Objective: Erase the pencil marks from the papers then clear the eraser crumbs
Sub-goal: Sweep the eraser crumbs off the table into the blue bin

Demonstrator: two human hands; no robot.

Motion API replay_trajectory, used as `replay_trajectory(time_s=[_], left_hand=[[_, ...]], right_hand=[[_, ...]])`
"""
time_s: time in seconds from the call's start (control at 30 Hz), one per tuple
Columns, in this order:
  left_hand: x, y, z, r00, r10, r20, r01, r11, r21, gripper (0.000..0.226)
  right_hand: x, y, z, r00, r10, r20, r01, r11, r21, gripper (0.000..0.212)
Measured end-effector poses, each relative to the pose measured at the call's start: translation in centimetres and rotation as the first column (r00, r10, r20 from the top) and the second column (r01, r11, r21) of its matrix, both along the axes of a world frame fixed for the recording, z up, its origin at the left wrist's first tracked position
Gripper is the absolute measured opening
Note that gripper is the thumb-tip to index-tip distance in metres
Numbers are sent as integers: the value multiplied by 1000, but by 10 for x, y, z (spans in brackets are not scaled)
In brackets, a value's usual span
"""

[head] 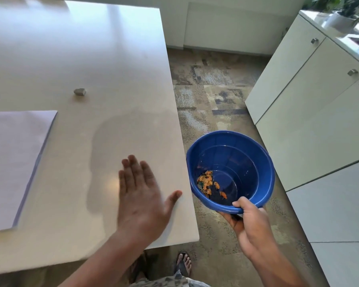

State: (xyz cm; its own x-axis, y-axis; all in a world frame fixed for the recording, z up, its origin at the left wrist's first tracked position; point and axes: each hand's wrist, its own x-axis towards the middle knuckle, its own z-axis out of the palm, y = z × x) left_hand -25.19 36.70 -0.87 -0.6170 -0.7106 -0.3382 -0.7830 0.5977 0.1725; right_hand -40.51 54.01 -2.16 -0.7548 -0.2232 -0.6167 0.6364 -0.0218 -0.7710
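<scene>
A stack of white papers (15,160) lies at the left of the white table (104,65). A small grey eraser (80,91) sits on the table beyond the papers. My left hand (142,200) is flat over the tabletop near its right edge, fingers straight and thumb spread toward the edge. My right hand (248,221) grips the rim of a blue plastic bowl (257,162), held just off the table's right edge and below its level. Orange and dark scraps (206,182) lie inside the bowl. No crumbs are discernible on the table.
White cabinets (311,104) with metal knobs stand to the right across a strip of patterned carpet (211,94). A potted plant (340,17) sits on the cabinet top. My sandalled feet (182,264) show below the table's near corner.
</scene>
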Motion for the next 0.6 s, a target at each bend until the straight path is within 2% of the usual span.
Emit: replay_trajectory(time_s=[0.07, 0.13, 0.2, 0.23, 0.27, 0.33, 0.4, 0.43, 0.5, 0.57, 0.6], left_hand=[[-26, 17, -1, 993, -96, -64, 97, 995, 14, 120], [-54, 38, -6, 949, -275, -152, 280, 960, 12, 113], [-71, 52, -2, 839, -500, -216, 513, 859, 4, 98], [-74, 54, 2, 785, -562, -261, 579, 815, -11, 92], [-74, 53, 6, 761, -563, -323, 584, 811, -36, 88], [-65, 40, 11, 787, -444, -429, 456, 886, -81, 85], [-47, 16, 7, 843, -267, -467, 227, 964, -140, 88], [-35, 1, 6, 883, -170, -438, 108, 981, -163, 94], [-7, -28, 3, 970, 19, -243, -53, 989, -136, 107], [9, -43, 3, 989, 132, -60, -136, 988, -69, 114], [8, -43, 2, 989, 144, -38, -146, 987, -63, 115]], right_hand=[[0, -1, 1, 1000, -4, 0, 4, 1000, -2, 27], [1, -1, 3, 1000, 0, -1, 0, 1000, -5, 22], [0, -2, 6, 1000, 3, 9, -3, 1000, -18, 17], [0, -2, 6, 1000, 8, 9, -7, 1000, -20, 17], [-1, -3, 7, 1000, 15, -1, -15, 1000, -20, 17], [-3, -4, 7, 1000, 12, -20, -13, 1000, -17, 24], [-5, -3, 4, 1000, 4, -22, -5, 1000, -6, 32], [-5, -3, 3, 1000, 8, -18, -8, 1000, -1, 33], [-4, -3, 2, 1000, 11, -10, -11, 1000, 7, 37], [-5, -2, 1, 1000, 15, -16, -14, 1000, 20, 36], [-4, -3, 2, 1000, 13, -16, -12, 1000, 25, 34]])
